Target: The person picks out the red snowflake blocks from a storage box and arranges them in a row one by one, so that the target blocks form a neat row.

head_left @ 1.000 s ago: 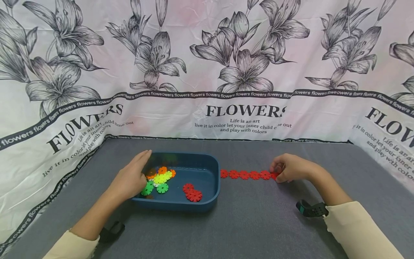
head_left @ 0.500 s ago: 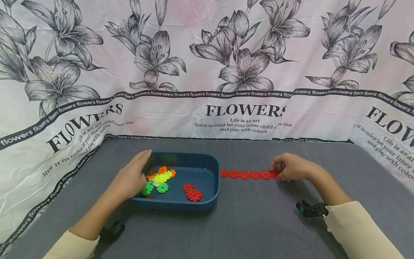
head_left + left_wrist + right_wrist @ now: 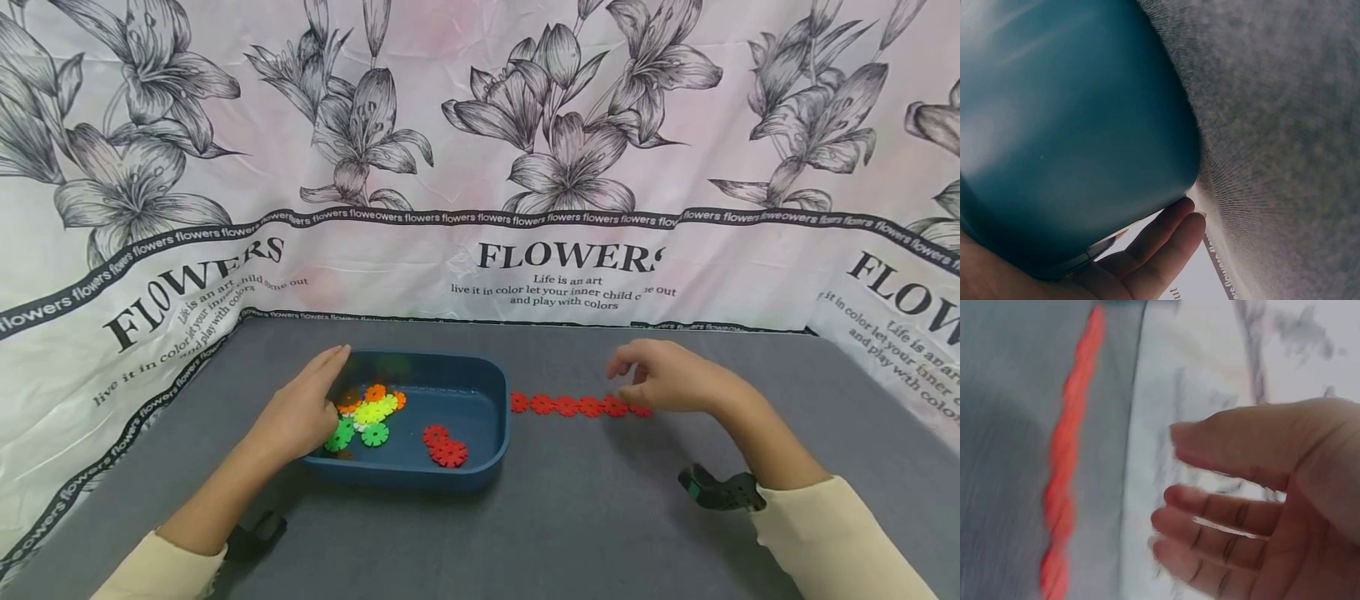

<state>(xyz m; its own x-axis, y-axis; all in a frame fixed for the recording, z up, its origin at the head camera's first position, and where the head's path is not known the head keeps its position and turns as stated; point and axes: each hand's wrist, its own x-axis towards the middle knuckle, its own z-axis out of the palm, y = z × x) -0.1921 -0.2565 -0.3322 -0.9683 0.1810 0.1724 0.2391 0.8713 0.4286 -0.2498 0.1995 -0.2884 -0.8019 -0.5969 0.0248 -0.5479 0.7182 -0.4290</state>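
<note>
A dark blue plastic tub (image 3: 420, 477) stands on the table, with green, yellow, white and orange notched discs (image 3: 375, 435) heaped at its left. A few red notched discs (image 3: 450, 452) lie at the tub's right side. My left hand (image 3: 300, 412) grips the tub's left end, thumb over the rim and fingers along the outer wall (image 3: 1085, 125). Right of the tub runs a straight row of several red notched discs (image 3: 566, 406). Above its right end hovers my right hand (image 3: 663, 375). Its fingers (image 3: 1229, 512) are loosely spread with nothing between them.
Grey cloth (image 3: 570, 517) covers the table. A white curtain (image 3: 420, 275) printed with flowers hangs along the back and both sides. On each wrist sits a dark strap, the right one (image 3: 720, 490) more plainly visible.
My right hand has let go of the row's last red disc and lifted up and slightly left. The row stays on the table. My left hand keeps its place on the tub.
</note>
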